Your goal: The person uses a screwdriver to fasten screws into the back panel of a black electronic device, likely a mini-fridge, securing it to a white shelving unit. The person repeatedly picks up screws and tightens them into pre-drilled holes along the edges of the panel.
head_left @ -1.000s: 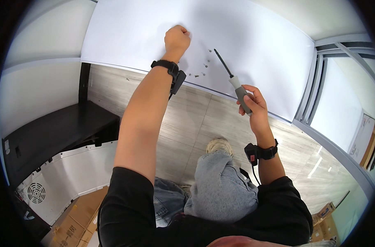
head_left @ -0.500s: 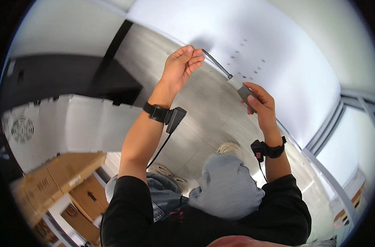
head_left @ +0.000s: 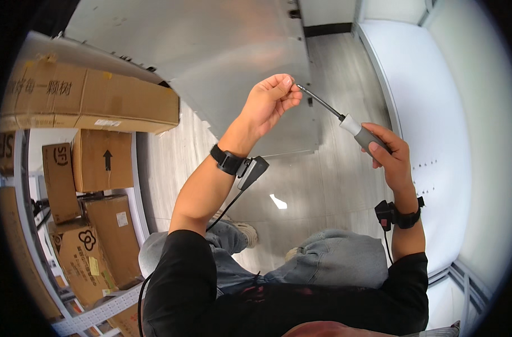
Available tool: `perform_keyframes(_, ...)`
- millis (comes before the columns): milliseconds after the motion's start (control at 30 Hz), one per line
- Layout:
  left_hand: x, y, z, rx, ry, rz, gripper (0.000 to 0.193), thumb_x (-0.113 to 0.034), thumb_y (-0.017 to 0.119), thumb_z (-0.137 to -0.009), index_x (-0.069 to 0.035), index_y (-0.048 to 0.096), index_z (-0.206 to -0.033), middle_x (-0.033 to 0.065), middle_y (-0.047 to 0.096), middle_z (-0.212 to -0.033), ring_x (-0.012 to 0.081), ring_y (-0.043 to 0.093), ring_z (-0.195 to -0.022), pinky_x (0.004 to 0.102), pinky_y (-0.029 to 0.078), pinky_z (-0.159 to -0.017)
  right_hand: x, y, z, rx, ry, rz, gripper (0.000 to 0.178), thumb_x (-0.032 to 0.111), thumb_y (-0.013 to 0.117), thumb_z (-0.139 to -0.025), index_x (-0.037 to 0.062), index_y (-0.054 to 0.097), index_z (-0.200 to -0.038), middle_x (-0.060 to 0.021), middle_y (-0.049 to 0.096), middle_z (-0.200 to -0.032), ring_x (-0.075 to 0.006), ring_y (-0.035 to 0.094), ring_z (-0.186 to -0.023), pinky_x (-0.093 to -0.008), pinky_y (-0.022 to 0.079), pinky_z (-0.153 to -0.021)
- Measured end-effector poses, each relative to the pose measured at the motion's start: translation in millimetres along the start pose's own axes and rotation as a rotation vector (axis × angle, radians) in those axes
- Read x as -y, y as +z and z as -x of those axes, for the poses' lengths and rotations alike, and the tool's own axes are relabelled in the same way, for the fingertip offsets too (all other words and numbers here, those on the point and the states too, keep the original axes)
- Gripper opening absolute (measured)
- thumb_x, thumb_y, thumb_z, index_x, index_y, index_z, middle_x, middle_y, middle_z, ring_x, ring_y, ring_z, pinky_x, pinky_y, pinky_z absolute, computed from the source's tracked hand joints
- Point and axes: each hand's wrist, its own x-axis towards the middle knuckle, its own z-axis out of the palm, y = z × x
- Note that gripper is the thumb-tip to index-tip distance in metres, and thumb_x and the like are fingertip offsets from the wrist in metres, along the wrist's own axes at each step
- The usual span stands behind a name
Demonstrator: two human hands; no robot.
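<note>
A screwdriver (head_left: 322, 103) with a dark shaft and a grey and white handle is gripped in my right hand (head_left: 390, 151), its shaft slanting up and left. At its tip, the thumb and fingers of my left hand (head_left: 273, 101) are pinched together. Whatever sits between those fingertips is too small to make out. Both hands are in the air, the left one in front of a large grey metal panel (head_left: 233, 50). Small dark pieces, apparently screws (head_left: 424, 165), stand in short rows on the white bench (head_left: 436, 101) by my right arm.
Cardboard boxes (head_left: 107, 157) fill a metal rack (head_left: 25, 185) on the left. A long carton (head_left: 93, 92) lies above them, its end close to the metal panel. Wood-look flooring (head_left: 346, 185) stretches between rack and bench. Each wrist carries a strapped device (head_left: 253, 171) with a cable.
My view has turned left, so the bench now lies at the right and the metal panel is ahead. Both hands keep their hold, the screwdriver tip still by the left fingertips.
</note>
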Motion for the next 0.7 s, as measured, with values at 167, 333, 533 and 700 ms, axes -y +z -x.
perform_keyframes(167,-31,-15,35,-0.037,0.006,-0.013,0.012,-0.016,0.053,-0.093,-0.006,0.057,-0.087,0.0033,0.061,-0.084,0.0125,0.061,-0.076,0.0226,0.054,-0.069,44,34,-4,0.051,-0.067,0.154,0.031,0.012,0.057,-0.086,0.0025,0.059,-0.116,0.0012,0.056,-0.076,-0.0053,0.043,-0.06,-0.0208,0.036,-0.055)
perform_keyframes(333,-60,-37,59,0.001,0.113,0.059,0.012,-0.017,0.053,-0.093,-0.007,0.056,-0.089,0.0036,0.061,-0.085,0.0135,0.062,-0.076,0.0236,0.053,-0.069,81,66,-4,0.074,-0.129,0.303,0.03,0.011,0.057,-0.085,0.0018,0.06,-0.114,-0.0014,0.059,-0.082,-0.0079,0.048,-0.066,-0.0215,0.039,-0.06)
perform_keyframes(533,-101,-65,79,0.036,0.193,0.052,0.013,-0.018,0.052,-0.094,-0.006,0.056,-0.091,0.0056,0.061,-0.091,0.0152,0.062,-0.08,0.025,0.053,-0.073,117,113,-4,-0.001,-0.234,0.362,0.03,0.01,0.058,-0.084,-0.0012,0.06,-0.112,-0.0067,0.062,-0.089,-0.0118,0.053,-0.073,-0.0244,0.043,-0.067)
perform_keyframes(700,-128,-76,85,0.179,0.219,0.148,0.015,-0.017,0.05,-0.095,-0.004,0.055,-0.093,0.0093,0.06,-0.095,0.0171,0.063,-0.083,0.0256,0.054,-0.075,142,152,-5,-0.003,-0.287,0.391,0.031,0.01,0.058,-0.084,-0.0007,0.06,-0.113,-0.0059,0.062,-0.088,-0.0096,0.052,-0.07,-0.0225,0.042,-0.063)
